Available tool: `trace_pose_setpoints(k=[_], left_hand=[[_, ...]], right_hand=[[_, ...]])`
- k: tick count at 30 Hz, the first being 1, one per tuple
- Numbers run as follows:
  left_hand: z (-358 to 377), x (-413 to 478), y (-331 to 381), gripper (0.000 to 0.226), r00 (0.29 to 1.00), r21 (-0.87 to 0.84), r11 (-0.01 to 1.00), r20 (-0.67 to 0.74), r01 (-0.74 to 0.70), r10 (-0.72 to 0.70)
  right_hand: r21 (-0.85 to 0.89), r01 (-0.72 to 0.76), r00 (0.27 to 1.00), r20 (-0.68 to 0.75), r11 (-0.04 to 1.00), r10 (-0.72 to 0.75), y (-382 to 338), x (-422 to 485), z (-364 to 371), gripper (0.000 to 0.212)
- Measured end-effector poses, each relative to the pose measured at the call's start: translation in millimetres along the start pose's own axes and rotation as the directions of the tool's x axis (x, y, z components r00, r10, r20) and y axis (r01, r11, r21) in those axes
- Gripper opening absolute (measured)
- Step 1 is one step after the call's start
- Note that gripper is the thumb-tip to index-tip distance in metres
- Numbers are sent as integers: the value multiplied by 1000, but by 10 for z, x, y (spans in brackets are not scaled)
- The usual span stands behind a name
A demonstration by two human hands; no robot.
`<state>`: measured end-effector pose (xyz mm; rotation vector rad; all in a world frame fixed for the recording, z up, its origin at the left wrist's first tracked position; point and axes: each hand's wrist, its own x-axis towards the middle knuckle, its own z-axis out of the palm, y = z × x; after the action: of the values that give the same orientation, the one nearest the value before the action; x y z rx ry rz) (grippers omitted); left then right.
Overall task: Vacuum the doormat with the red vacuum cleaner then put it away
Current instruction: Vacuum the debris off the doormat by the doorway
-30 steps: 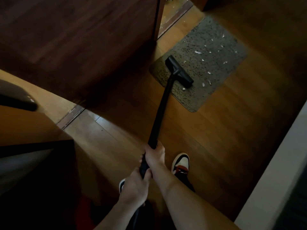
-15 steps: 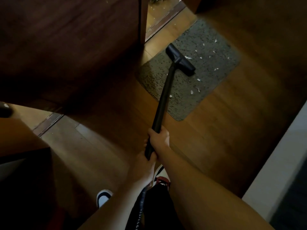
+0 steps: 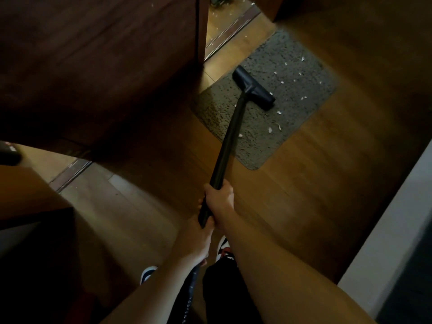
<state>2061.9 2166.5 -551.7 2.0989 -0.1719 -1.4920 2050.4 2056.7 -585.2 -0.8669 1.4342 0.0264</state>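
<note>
Vacuuming step: right hand [image 3: 219,197] and left hand [image 3: 198,244] grip the long black vacuum wand [image 3: 230,139]; its flat black nozzle [image 3: 253,88] sits on the grey speckled rectangular doormat [image 3: 292,73]. Next, likely sweep across the white scraps [image 3: 279,112].

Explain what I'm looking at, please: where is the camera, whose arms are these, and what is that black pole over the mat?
There is no machine here. A person wears one camera on the head, looking forward and down, so the two bare arms are the person's own. The right hand grips the black tube of a vacuum cleaner higher up. The left hand holds its lower end, where a hose hangs down. The tube ends in a wide black nozzle sitting on the grey doormat, which lies on a wooden floor. Small white scraps lie scattered on the mat, mostly to the right of the nozzle in the picture. The vacuum's red body does not show. A dark wooden door stands on the left.
</note>
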Motion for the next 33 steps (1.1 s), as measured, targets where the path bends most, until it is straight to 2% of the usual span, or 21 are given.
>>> trace_pose_setpoints(k=[2,6,10,18,24,33], left_hand=[[-93,-111,-203,36,999,60,998,-33,-2,4],[-311,-389,-566,40,999,19,999,-32,45,-44],[-565,-673,-877,48,999,137,990,-29,36,-32],[-953,-1095,-1178,53,990,75,988,20,136,-138],[-987,-1270,-1269,54,987,75,986,45,151,-154],[-703,-1244,-1237,43,984,119,982,91,145,-156]], right_hand=[[-4,-12,1000,15,1000,12,163,-157,116,33],[0,-2,1000,-5,1000,2,532,-451,393,30],[15,-9,999,-40,1000,10,834,-727,687,24],[52,9,996,-93,999,-4,1122,-1243,1076,21],[61,2,995,-104,998,5,1230,-1422,1086,24],[73,-3,989,-149,997,14,1360,-1326,764,19]])
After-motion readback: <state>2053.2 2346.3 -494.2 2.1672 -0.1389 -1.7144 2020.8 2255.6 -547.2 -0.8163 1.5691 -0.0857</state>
